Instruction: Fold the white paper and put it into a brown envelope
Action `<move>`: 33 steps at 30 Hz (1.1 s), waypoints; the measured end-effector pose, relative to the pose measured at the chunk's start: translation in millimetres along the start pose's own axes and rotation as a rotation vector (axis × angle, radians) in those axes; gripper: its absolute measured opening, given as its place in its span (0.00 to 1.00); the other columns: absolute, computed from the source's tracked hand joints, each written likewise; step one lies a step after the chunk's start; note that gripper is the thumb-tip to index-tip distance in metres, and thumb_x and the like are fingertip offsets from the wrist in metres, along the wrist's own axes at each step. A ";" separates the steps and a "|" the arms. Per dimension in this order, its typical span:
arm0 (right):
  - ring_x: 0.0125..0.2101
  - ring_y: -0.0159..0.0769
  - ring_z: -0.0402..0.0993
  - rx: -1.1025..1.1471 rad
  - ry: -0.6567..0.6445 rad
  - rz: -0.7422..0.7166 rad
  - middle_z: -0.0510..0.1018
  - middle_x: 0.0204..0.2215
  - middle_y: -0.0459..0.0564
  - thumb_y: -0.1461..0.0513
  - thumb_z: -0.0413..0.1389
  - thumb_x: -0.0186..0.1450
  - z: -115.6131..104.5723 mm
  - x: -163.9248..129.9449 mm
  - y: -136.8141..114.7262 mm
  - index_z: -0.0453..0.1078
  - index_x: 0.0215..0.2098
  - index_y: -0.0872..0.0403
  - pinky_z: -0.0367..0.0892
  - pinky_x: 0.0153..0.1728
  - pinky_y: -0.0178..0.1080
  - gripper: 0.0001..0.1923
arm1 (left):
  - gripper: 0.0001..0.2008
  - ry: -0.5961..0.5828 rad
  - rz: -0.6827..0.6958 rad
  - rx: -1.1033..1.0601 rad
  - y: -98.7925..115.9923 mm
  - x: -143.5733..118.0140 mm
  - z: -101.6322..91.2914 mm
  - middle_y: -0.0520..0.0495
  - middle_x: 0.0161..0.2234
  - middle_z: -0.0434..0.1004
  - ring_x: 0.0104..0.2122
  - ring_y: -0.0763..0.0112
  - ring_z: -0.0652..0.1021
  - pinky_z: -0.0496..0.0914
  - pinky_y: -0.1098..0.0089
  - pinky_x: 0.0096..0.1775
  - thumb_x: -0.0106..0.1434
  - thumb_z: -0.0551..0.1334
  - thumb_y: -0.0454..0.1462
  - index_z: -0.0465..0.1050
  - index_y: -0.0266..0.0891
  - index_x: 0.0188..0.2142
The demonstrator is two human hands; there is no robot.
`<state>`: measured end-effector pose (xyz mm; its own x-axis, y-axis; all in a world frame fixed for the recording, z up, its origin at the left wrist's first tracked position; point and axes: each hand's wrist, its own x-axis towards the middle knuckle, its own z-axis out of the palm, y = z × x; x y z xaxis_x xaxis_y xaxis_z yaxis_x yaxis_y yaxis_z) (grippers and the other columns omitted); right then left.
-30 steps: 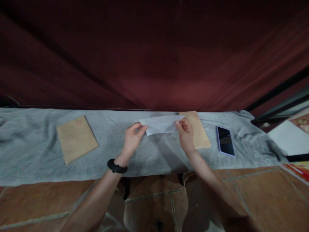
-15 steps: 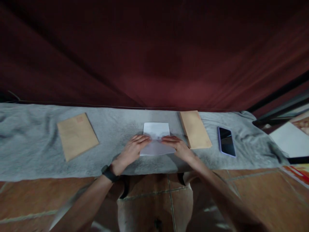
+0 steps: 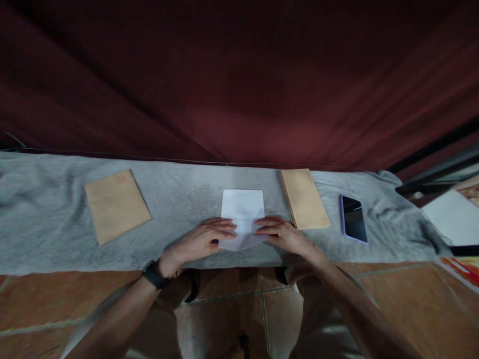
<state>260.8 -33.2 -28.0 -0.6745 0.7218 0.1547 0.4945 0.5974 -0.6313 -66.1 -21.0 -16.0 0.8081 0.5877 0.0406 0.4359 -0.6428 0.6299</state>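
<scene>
A white sheet of paper [image 3: 243, 204] with a crease across it lies on the grey cloth in front of me. Its near part bends up toward me between my hands. My left hand [image 3: 204, 242], with a dark watch on the wrist, grips the left edge, fingers on top and thumb underneath. On the opposite edge my right hand [image 3: 282, 234] holds the paper the same way, its thumb hidden. Just right of that hand rests a stack of brown envelopes [image 3: 305, 199].
Another brown envelope [image 3: 118, 207] lies at an angle on the left of the grey cloth [image 3: 179, 189]. A phone in a purple case [image 3: 354, 218] lies to the right. Behind hangs a dark red curtain [image 3: 239, 99]. White paper [image 3: 454, 217] shows at the far right.
Both hands have slid toward me along the paper's sides. The near part of the sheet, flatter before, now bends up, and more of its far part shows.
</scene>
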 end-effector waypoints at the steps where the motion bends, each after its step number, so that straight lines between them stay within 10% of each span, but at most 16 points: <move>1: 0.55 0.40 0.75 0.027 0.034 0.011 0.80 0.54 0.50 0.62 0.60 0.68 0.8 0.2 0.7 0.80 0.47 0.47 0.68 0.58 0.46 0.10 | 0.19 0.006 -0.013 -0.032 -1.6 0.5 -0.3 0.50 0.60 0.74 0.62 0.64 0.71 0.61 0.56 0.65 0.65 0.64 0.35 0.76 0.52 0.55; 7: 0.28 0.34 0.74 0.119 0.146 0.253 0.77 0.24 0.45 0.51 0.53 0.72 8.0 4.4 4.6 0.74 0.23 0.52 0.68 0.32 0.35 0.23 | 0.17 0.159 -0.263 -0.275 -1.0 5.3 -0.2 0.47 0.41 0.83 0.39 0.64 0.80 0.72 0.68 0.41 0.69 0.59 0.48 0.81 0.41 0.45; 11: 0.25 0.33 0.69 0.084 0.207 0.399 0.73 0.22 0.44 0.51 0.49 0.72 10.6 12.0 3.9 0.72 0.25 0.52 0.62 0.28 0.34 0.23 | 0.23 0.304 -0.481 -0.340 -0.6 12.7 8.5 0.51 0.24 0.75 0.25 0.70 0.71 0.64 0.72 0.28 0.67 0.57 0.53 0.78 0.37 0.29; 16: 0.27 0.34 0.72 -0.056 0.228 0.570 0.77 0.26 0.46 0.53 0.48 0.73 12.6 26.2 -2.7 0.74 0.30 0.53 0.61 0.30 0.34 0.20 | 0.22 0.480 -0.611 -0.201 0.2 28.9 18.0 0.50 0.27 0.76 0.28 0.68 0.73 0.64 0.72 0.31 0.68 0.55 0.51 0.79 0.37 0.35; 33: 0.44 0.41 0.82 -0.404 0.046 0.944 0.84 0.42 0.55 0.51 0.46 0.75 7.4 62.2 -23.3 0.77 0.48 0.49 0.69 0.41 0.34 0.20 | 0.28 0.492 -0.869 0.237 14.9 64.4 9.6 0.44 0.42 0.82 0.39 0.58 0.81 0.72 0.64 0.41 0.69 0.60 0.43 0.61 0.45 0.66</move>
<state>203.3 -4.8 -9.3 0.1025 0.9658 -0.2382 0.9657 -0.1540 -0.2089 -3.7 2.5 -11.4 -0.0531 0.9985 -0.0098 0.9032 0.0522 0.4261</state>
